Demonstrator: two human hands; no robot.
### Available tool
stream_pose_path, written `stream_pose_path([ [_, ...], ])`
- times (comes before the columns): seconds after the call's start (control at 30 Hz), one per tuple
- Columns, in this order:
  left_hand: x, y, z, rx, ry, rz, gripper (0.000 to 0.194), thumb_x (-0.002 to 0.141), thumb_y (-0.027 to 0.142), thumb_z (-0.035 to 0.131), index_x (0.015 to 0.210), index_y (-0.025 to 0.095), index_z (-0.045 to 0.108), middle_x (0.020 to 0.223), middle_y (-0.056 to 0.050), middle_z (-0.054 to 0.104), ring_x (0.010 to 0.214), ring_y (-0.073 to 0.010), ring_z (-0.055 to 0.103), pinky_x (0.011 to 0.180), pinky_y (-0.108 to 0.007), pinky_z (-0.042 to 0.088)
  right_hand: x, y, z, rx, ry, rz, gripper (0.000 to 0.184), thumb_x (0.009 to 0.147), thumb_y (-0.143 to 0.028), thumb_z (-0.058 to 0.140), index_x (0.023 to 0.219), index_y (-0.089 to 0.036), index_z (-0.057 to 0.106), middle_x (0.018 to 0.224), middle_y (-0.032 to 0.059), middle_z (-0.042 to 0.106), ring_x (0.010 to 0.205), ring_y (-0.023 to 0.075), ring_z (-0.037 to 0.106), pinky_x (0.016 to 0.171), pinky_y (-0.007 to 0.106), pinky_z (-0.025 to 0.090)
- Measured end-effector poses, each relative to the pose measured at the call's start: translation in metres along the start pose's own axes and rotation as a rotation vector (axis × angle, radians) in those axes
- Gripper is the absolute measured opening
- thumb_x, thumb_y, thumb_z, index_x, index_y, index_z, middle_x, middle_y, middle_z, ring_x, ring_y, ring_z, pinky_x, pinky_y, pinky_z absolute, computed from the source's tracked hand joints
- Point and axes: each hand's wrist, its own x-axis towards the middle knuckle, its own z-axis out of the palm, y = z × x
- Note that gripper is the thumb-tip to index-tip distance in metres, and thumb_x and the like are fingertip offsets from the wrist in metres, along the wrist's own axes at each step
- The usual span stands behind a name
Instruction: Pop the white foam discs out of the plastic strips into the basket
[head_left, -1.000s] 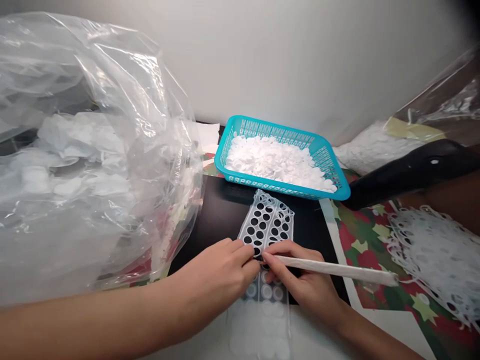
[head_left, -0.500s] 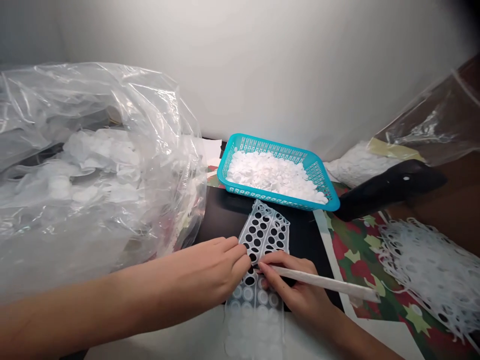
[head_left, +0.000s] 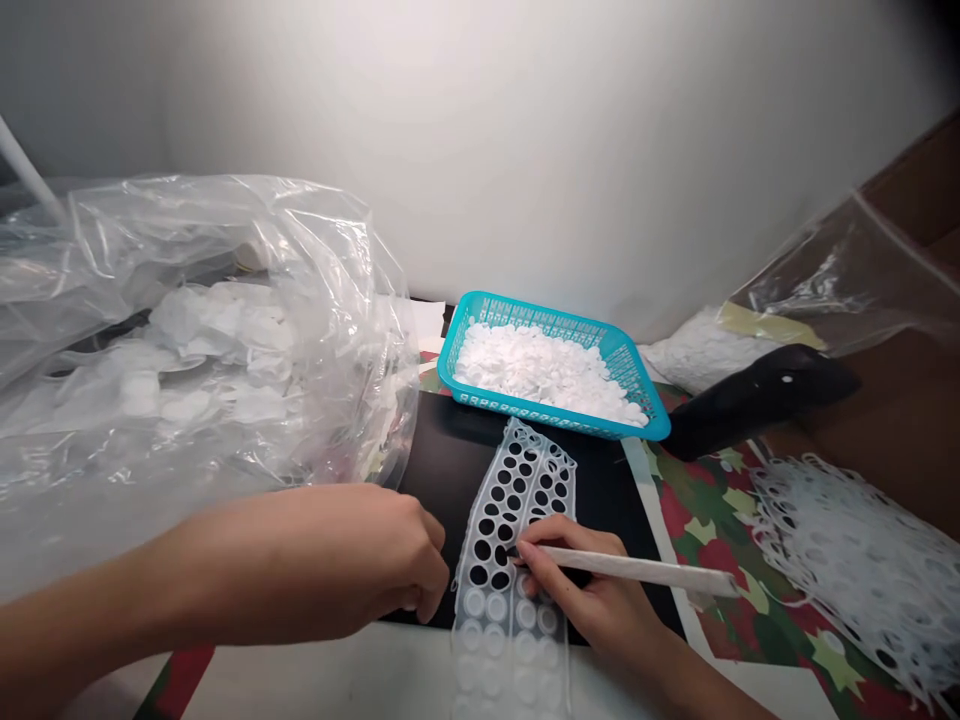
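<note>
My right hand (head_left: 600, 580) pinches a slim white pen-like tool (head_left: 652, 570), its wrapped shaft pointing right and its thin tip resting over the sheet. A translucent rubbery sheet (head_left: 472, 650) lies lengthwise in front of me. Its far part is a lattice of round holes with the dark surface showing through; the near part still carries rows of round white discs (head_left: 493, 638). To the left of the sheet, apart from it, my left hand (head_left: 390, 560) is closed with its fingers curled down. Whatever those fingers may hold is hidden.
Behind the sheet stands a turquoise basket (head_left: 551, 418) heaped with small white discs (head_left: 540, 365). A large clear plastic bag (head_left: 330, 240) with white pieces fills the left. At right are a black object (head_left: 765, 395) and a pile of emptied lattice sheets (head_left: 862, 560).
My left hand has left the sheet and moved left and toward me. The right hand keeps the tool at the sheet. The view has tilted slightly upward.
</note>
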Motion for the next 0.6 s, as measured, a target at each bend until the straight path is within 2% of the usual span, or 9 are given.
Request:
stream_pose_path([
  [0.03,0.001,-0.002,-0.005,-0.024,0.041,0.009,0.028,0.086,0.002,0.051,0.080,0.025,0.065,0.085,0.006,0.066,0.065,-0.0064,0.060,0.058,-0.015,0.043,0.000,0.000,0.000,-0.002,0.000,-0.001,0.020,0.095,-0.032,0.052,0.085,-0.018,0.063,0.064,-0.0012,0.065,0.058,0.0106,0.063,0.058,0.020,0.049],
  [0.1,0.005,-0.006,-0.013,0.075,0.279,-0.042,0.031,0.094,0.008,0.044,0.109,0.027,0.064,0.111,0.002,0.065,0.096,-0.0110,0.062,0.080,-0.019,0.048,0.001,0.002,0.001,0.001,-0.001,-0.003,0.021,0.095,-0.033,0.051,0.085,-0.018,0.063,0.065,-0.0007,0.065,0.059,0.0110,0.063,0.059,0.021,0.049],
  [0.17,0.008,-0.013,-0.016,0.225,0.475,-0.108,0.039,0.097,0.017,0.042,0.134,0.029,0.048,0.140,-0.003,0.049,0.127,-0.0201,0.045,0.100,-0.035,0.044,0.001,0.003,0.002,0.006,-0.002,-0.003,0.023,0.095,-0.034,0.050,0.085,-0.018,0.063,0.067,0.0001,0.065,0.059,0.0114,0.063,0.058,0.021,0.050],
  [0.2,0.009,-0.016,-0.016,0.284,0.519,-0.141,0.044,0.098,0.020,0.043,0.141,0.030,0.039,0.148,-0.004,0.039,0.136,-0.0241,0.034,0.105,-0.042,0.040,0.001,0.003,0.002,0.010,-0.003,-0.003,0.023,0.095,-0.035,0.050,0.086,-0.018,0.063,0.068,0.0004,0.065,0.059,0.0115,0.063,0.058,0.021,0.050],
  [0.27,0.009,-0.021,-0.014,0.348,0.522,-0.170,0.050,0.097,0.024,0.047,0.144,0.032,0.033,0.155,-0.004,0.027,0.143,-0.0283,0.021,0.108,-0.050,0.036,0.001,0.004,0.002,0.018,-0.004,0.001,0.023,0.095,-0.035,0.050,0.086,-0.018,0.063,0.069,0.0006,0.065,0.059,0.0116,0.063,0.057,0.021,0.050],
  [0.4,0.010,-0.018,-0.008,0.379,0.458,-0.132,0.047,0.093,0.023,0.052,0.139,0.030,0.042,0.153,-0.008,0.031,0.143,-0.0288,0.021,0.108,-0.052,0.036,0.001,0.003,0.002,0.023,-0.007,0.011,0.023,0.095,-0.036,0.050,0.085,-0.019,0.063,0.068,0.0003,0.065,0.058,0.0114,0.062,0.057,0.021,0.049],
  [0.5,0.009,-0.006,-0.004,0.366,0.392,-0.062,0.038,0.091,0.021,0.054,0.129,0.024,0.053,0.145,-0.010,0.044,0.137,-0.0268,0.035,0.109,-0.049,0.035,0.001,0.002,0.001,0.014,-0.005,0.006,0.024,0.095,-0.036,0.051,0.085,-0.019,0.063,0.067,0.0000,0.064,0.058,0.0115,0.061,0.057,0.021,0.048],
  [0.6,0.004,0.002,0.005,0.331,0.300,0.003,0.023,0.091,0.022,0.054,0.113,0.023,0.064,0.122,-0.006,0.063,0.117,-0.0185,0.057,0.103,-0.033,0.043,0.001,0.001,0.000,0.019,-0.005,0.000,0.023,0.095,-0.035,0.051,0.085,-0.018,0.063,0.067,-0.0002,0.064,0.059,0.0114,0.062,0.058,0.021,0.048],
])
